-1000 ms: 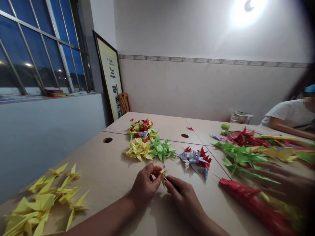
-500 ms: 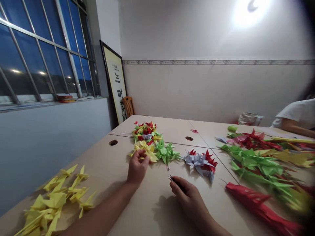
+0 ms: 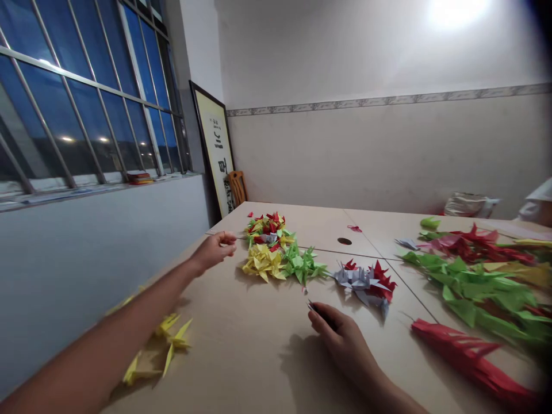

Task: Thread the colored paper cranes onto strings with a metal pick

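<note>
My left hand [image 3: 214,250] hovers over the table's left part, fingers curled together; what they hold, if anything, is too small to see. Just right of it lies a cluster of yellow folded paper cranes [image 3: 264,263], apart from the hand. Green cranes [image 3: 302,263] and a mixed-colour bunch [image 3: 269,225] adjoin it. Closed around a thin pointed metal tool [image 3: 310,305], my right hand [image 3: 338,333] is low over the table, most of the tool hidden in the palm. Beyond that hand are white cranes [image 3: 356,279] and red cranes [image 3: 382,280].
Loose yellow cranes [image 3: 170,342] lie under my left forearm. On the right are green cranes [image 3: 470,287] and a red paper stack [image 3: 466,356]. The table [image 3: 241,345] has a round hole [image 3: 344,241]. Another person's sleeve [image 3: 538,201] shows at far right.
My left hand has left the yellow cranes and moved left and slightly up. My right hand keeps its grip, nearly still. The view has turned slightly left.
</note>
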The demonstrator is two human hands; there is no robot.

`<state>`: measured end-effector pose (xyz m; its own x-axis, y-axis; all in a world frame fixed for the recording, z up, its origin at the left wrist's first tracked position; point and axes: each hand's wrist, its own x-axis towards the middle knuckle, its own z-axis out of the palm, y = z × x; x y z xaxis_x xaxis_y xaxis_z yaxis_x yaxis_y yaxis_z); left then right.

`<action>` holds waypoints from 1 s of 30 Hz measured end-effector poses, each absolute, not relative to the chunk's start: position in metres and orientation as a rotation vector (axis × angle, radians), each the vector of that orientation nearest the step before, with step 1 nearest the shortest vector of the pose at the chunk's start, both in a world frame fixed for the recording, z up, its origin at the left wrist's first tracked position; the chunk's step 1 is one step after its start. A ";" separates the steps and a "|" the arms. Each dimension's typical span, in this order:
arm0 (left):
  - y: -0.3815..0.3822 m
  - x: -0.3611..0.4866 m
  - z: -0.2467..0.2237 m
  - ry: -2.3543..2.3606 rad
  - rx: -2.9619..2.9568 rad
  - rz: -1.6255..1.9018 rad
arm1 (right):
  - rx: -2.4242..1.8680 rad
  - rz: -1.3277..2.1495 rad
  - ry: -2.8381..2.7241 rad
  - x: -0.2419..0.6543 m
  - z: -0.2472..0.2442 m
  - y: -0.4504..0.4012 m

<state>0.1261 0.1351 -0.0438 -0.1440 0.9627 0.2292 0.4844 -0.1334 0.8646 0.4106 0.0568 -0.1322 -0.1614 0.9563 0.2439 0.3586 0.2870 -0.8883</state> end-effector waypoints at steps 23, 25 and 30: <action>0.082 0.025 -0.056 2.019 1.875 -0.089 | -1.173 0.848 -1.667 0.412 -0.134 0.053; 0.082 0.027 -0.059 2.021 1.912 -0.091 | -1.177 0.836 -1.679 0.412 -0.133 0.053; 0.087 0.032 -0.045 2.006 2.055 -0.021 | -1.167 0.794 -1.708 0.412 -0.131 0.052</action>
<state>0.0318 0.0871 -0.0454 0.0417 0.9796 -0.1965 0.9835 -0.0057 0.1806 0.4116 0.0519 -0.1311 -0.1572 0.9364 0.3138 0.3637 0.3503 -0.8631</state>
